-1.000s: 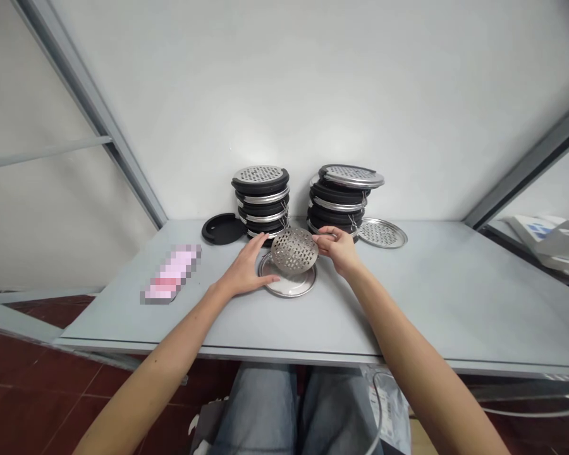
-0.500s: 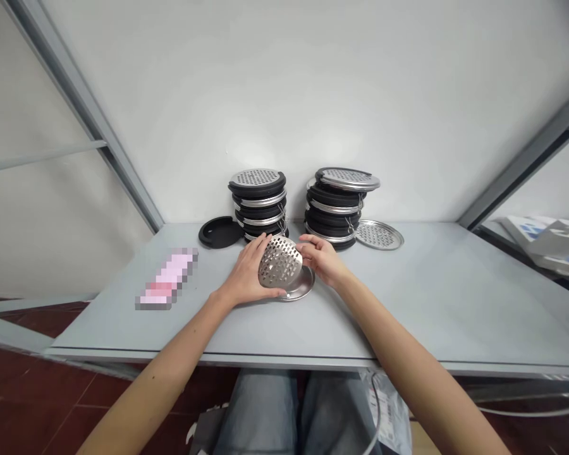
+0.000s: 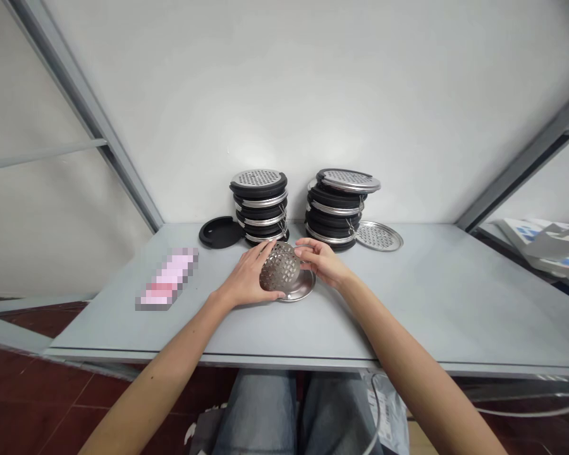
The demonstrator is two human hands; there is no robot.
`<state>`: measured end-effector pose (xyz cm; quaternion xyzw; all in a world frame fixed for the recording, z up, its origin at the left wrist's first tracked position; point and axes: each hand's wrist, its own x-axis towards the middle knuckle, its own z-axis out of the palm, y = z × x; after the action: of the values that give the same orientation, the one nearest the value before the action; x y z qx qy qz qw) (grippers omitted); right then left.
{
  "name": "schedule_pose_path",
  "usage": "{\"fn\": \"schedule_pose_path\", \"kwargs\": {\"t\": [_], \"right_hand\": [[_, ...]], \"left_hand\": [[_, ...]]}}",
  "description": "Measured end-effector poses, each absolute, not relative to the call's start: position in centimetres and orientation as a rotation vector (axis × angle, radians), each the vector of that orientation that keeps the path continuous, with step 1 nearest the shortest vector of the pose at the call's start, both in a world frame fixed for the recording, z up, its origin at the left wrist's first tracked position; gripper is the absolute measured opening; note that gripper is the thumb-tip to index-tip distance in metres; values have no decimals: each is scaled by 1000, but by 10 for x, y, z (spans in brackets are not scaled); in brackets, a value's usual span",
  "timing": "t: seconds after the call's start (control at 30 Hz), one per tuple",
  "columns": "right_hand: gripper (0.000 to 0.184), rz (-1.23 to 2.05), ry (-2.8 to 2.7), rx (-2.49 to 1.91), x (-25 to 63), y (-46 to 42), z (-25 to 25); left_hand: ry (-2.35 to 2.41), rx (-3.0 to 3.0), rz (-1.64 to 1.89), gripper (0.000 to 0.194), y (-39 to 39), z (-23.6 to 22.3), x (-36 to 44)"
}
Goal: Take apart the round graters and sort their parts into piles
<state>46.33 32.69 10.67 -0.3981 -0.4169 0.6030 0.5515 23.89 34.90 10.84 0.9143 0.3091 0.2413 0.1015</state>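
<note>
Your arms reach forward from the bottom of the view and angle in toward each other over the shelf top (image 3: pixel 408 303), elbows wide. Your left hand (image 3: pixel 246 275) is cupped around the left side of a perforated metal disc (image 3: pixel 279 268), with the fingers spread across its upper left and the thumb along its lower edge. Your right hand (image 3: pixel 323 261) comes in from the other side, fingers curled and fingertips against the disc's right edge. Between them, you are holding the disc tilted up on edge, just above a round metal dish (image 3: pixel 304 287) and overlapping it.

Compared with a second ago, the disc has turned further, its holes now facing away from the light and looking darker. Your hands are also closer together and wrapped more around it. In the earliest view it lay flatter, with more of the dish showing; now only the dish's right and front rim is visible.

Behind your hands, the two stacks of black-and-metal round containers (image 3: pixel 258 208) (image 3: pixel 336 208) look unchanged.
</note>
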Motion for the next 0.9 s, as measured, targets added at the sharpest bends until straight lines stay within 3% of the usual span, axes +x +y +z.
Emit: {"fn": "schedule_pose_path", "kwargs": {"t": [0.13, 0.3, 0.37, 0.73, 0.9], "right_hand": [[29, 1248, -1058, -1099, 467, 331, 103], [9, 486, -1527, -1388, 472, 335, 89], [11, 308, -1736, -1442, 472, 334, 85], [24, 220, -1940, -1533, 475, 339, 74], [23, 220, -1871, -1550, 473, 340, 70]], "left_hand": [[1136, 2687, 729, 102, 366, 119, 209], [1412, 2590, 609, 93, 379, 116, 168], [1416, 2604, 516, 93, 377, 113, 164], [1519, 2577, 207, 100, 370, 107, 169], [1457, 2601, 351, 103, 366, 102, 173]]}}
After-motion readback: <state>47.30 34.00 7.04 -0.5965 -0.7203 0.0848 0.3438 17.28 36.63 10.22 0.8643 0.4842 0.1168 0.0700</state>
